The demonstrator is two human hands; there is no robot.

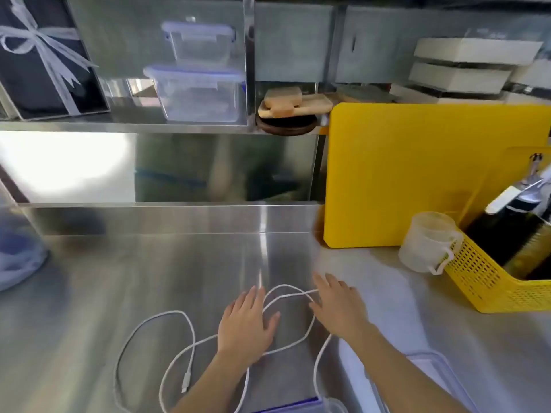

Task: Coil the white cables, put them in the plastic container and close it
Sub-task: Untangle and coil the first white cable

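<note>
White cables (155, 341) lie in loose, tangled loops on the steel counter, one plug end near the front. My left hand (246, 326) hovers flat over the middle of the loops, fingers spread, holding nothing. My right hand (338, 305) reaches over the far right loop, fingers apart, its fingertips at the cable; a grip cannot be made out. A clear plastic container (435, 374) with a blue-edged rim sits at the bottom right, partly hidden by my right forearm. A blue-trimmed lid (298, 405) lies at the bottom edge.
A yellow cutting board (417, 174) leans against the back wall at right. Beside it stand a translucent measuring jug (426, 242) and a yellow perforated basket (501, 281) holding bottles. Stacked clear containers (196, 93) sit on the shelf above. A blue-white bowl (18, 257) sits far left.
</note>
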